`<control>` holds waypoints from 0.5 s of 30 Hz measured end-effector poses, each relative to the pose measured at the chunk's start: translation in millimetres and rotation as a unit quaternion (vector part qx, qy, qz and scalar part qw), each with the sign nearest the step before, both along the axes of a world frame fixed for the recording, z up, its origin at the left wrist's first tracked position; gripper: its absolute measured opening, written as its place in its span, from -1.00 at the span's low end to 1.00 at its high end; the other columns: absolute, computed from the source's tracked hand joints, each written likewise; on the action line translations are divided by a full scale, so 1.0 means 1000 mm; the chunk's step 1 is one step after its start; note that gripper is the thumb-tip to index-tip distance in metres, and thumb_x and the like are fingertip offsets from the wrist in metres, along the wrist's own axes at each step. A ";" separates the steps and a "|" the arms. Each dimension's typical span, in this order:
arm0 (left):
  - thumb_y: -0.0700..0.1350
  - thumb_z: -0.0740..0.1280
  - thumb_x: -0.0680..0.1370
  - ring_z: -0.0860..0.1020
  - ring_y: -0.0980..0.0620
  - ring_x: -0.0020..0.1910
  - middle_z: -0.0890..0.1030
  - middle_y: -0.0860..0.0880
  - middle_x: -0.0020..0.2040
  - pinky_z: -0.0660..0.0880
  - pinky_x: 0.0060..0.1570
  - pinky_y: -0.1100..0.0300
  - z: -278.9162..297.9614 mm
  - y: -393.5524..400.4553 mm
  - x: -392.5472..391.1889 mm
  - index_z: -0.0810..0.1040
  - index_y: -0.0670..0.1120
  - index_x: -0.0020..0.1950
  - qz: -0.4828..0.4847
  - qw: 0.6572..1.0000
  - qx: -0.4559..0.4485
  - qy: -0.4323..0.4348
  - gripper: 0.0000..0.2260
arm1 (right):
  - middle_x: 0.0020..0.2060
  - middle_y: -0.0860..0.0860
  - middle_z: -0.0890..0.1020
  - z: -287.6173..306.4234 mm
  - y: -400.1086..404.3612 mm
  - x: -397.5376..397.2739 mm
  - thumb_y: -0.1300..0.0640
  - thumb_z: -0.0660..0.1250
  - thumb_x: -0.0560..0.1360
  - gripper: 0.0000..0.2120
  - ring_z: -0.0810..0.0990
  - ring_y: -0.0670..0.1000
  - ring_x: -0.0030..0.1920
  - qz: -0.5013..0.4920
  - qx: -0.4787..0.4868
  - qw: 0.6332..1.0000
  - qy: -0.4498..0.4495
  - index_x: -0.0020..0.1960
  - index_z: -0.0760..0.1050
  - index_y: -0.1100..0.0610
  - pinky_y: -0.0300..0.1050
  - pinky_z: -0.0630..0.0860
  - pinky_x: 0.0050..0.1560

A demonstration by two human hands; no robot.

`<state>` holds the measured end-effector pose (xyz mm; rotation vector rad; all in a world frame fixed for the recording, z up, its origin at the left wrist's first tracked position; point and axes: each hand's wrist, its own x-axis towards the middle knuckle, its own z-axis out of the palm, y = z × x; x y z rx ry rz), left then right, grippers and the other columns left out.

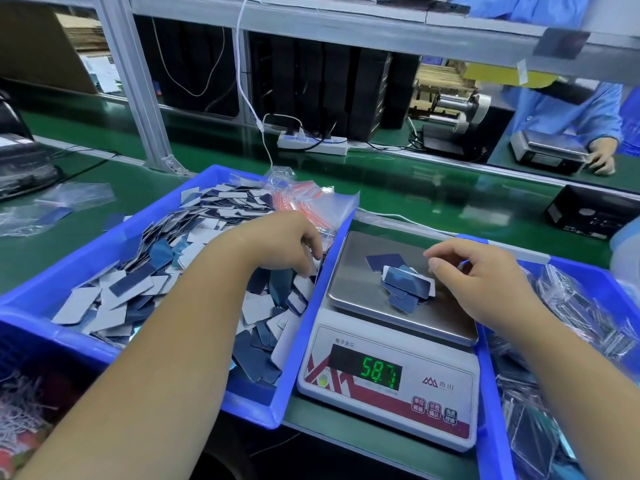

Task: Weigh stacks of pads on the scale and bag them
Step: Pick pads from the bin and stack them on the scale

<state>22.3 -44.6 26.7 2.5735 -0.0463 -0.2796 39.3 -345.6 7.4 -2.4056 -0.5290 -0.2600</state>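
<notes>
A white digital scale [388, 386] with a steel pan [353, 271] stands between two blue bins; its green display reads 58.7. A small loose pile of blue and white pads [403, 284] lies on the pan. My right hand [474, 275] hovers over the pan's right side, fingers loosely curled just beside the pile; whether it pinches a pad I cannot tell. My left hand [287, 244] reaches down into the left blue bin [41, 306], its fingertips buried among the many loose pads [145, 282] near the bin's right wall.
Clear zip bags with red strips [304, 202] lie at the left bin's far corner. The right blue bin [491, 410] holds bagged pads [568, 313]. A power strip [311, 143] and cables sit behind. Another person in a blue sleeve [568, 112] works at a second scale [547, 150].
</notes>
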 end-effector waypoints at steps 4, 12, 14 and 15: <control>-0.15 0.53 0.41 0.65 0.07 -0.09 0.69 0.14 -0.18 0.60 0.04 0.06 0.002 0.003 -0.003 0.65 0.10 -0.08 -0.011 1.000 -0.002 0.021 -0.82 | -0.29 -0.36 0.60 0.001 -0.001 -0.001 0.09 0.34 0.54 -0.77 0.52 -0.23 -0.29 -0.001 0.003 1.000 0.006 -0.16 0.55 -0.26 -0.28 0.35 -0.30; -0.03 0.62 0.34 0.60 0.05 -0.08 0.61 0.12 -0.08 0.55 0.03 0.05 0.004 -0.003 -0.005 0.54 0.15 -0.01 -0.038 0.993 0.086 0.078 -0.66 | -0.26 -0.40 0.58 0.001 -0.001 -0.001 0.06 0.33 0.54 -0.80 0.52 -0.23 -0.27 -0.001 -0.009 1.000 0.013 -0.15 0.56 -0.24 -0.42 0.34 -0.37; -0.06 0.61 0.35 0.59 0.06 -0.13 0.59 0.12 -0.11 0.50 -0.09 0.12 0.005 -0.001 -0.005 0.56 0.15 -0.06 -0.032 0.994 0.087 0.063 -0.70 | -0.26 -0.40 0.58 0.001 -0.001 0.000 0.05 0.33 0.54 -0.80 0.52 -0.23 -0.26 -0.001 -0.010 1.000 0.013 -0.16 0.55 -0.26 -0.42 0.32 -0.35; -0.07 0.60 0.36 0.59 0.06 -0.15 0.60 0.10 -0.12 0.50 -0.12 0.14 0.006 0.000 -0.005 0.57 0.14 -0.07 -0.025 0.995 0.080 0.051 -0.72 | -0.26 -0.40 0.58 0.001 -0.001 0.000 0.06 0.33 0.54 -0.79 0.52 -0.23 -0.26 0.000 -0.009 1.000 0.013 -0.16 0.55 -0.26 -0.41 0.31 -0.33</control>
